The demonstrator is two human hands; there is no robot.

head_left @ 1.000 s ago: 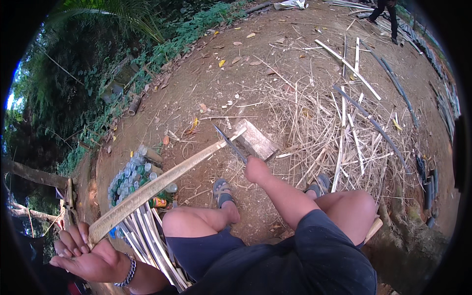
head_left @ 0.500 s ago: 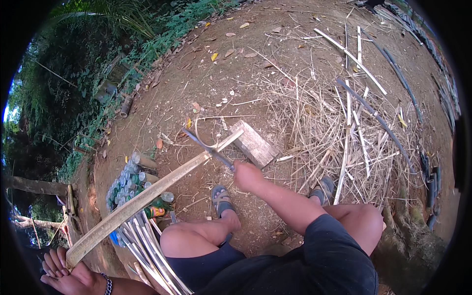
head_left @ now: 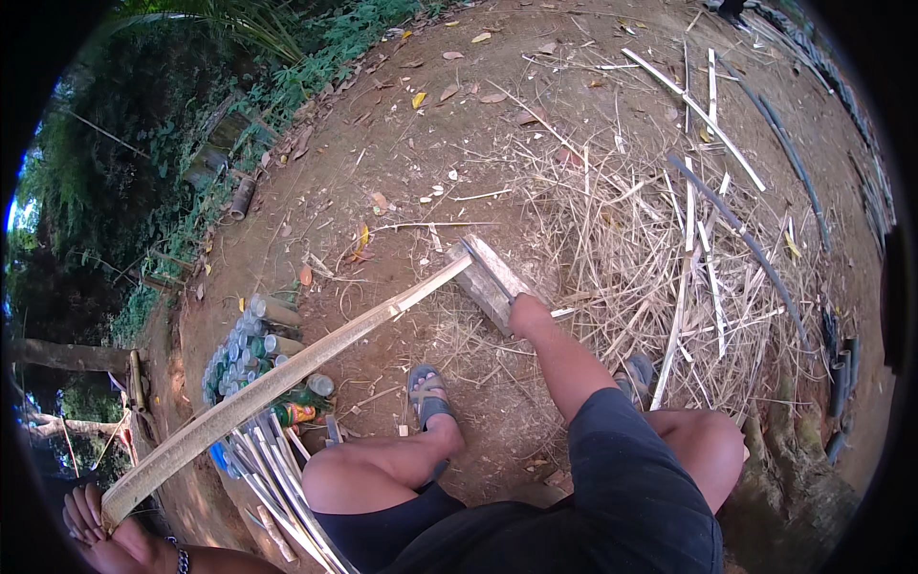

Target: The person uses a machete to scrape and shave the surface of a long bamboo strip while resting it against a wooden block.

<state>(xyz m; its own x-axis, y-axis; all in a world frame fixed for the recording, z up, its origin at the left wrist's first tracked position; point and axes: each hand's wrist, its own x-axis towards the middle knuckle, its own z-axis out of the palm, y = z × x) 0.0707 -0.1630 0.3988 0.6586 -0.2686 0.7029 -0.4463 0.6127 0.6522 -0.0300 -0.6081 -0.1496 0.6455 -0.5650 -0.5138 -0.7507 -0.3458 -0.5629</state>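
My left hand [head_left: 100, 531] grips the near end of a long bamboo slat [head_left: 277, 378] at the lower left. The slat runs up and to the right, and its far end rests on a grey wooden block [head_left: 483, 287] lying on the dirt. Over the block's right side, my right hand [head_left: 526, 311] is closed on the handle of a dark knife [head_left: 490, 271]. The blade lies along the block, right at the slat's tip. I am seated, with my sandalled left foot [head_left: 428, 394] planted just below the slat.
A cluster of bottles and cans [head_left: 251, 352] sits under the slat at the left. A bundle of thin split bamboo strips [head_left: 277, 483] lies by my left knee. Bamboo shavings and long strips [head_left: 693, 258] litter the ground at the right. Vegetation [head_left: 143, 163] borders the left.
My left hand has drawn the slat down and to the left, so its tip now lies on the block. My right hand has brought the knife down onto the block.
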